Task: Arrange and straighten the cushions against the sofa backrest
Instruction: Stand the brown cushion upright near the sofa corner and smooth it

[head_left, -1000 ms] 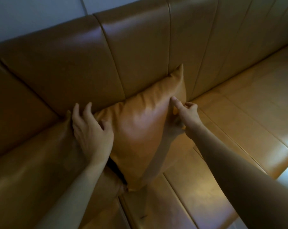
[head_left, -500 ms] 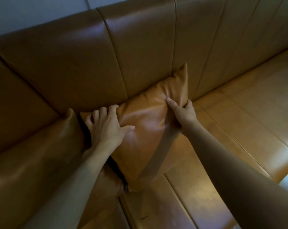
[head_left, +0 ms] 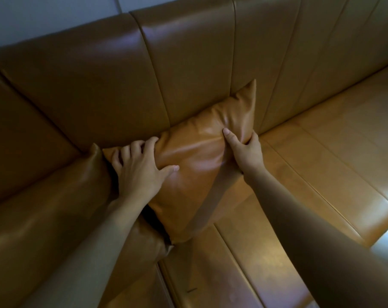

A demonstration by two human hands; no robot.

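The person is holding a tan leather cushion (head_left: 195,165) with both hands, and it is leaning on the sofa backrest (head_left: 188,70), tilted, with one corner pointing up to the right and another pointing down toward the seat (head_left: 322,156). The left hand (head_left: 139,172) is lying on the upper left part of the cushion with its fingers (head_left: 130,150) curled over the top edge and the thumb spread on the face, so it is gripping the cushion. The right hand (head_left: 246,152) is pinching the right edge; its thumb is pressing on the front and the other fingers are wrapping behind, where I cannot see them.

To do this step well, I think the hands should be turning the cushion so its top edge is running level along the backrest, then pushing the lower edge back into the fold where seat and backrest are meeting. The leather looks smooth and may be slipping, so a firm hold on both sides is better than a pinch.

Just beside the cushion on the left, a second leather cushion or armrest pad (head_left: 61,210) is touching it, and a dark gap (head_left: 154,221) is showing between them. This neighbour is standing in the way of a move to the left. The seat on the right is bare.
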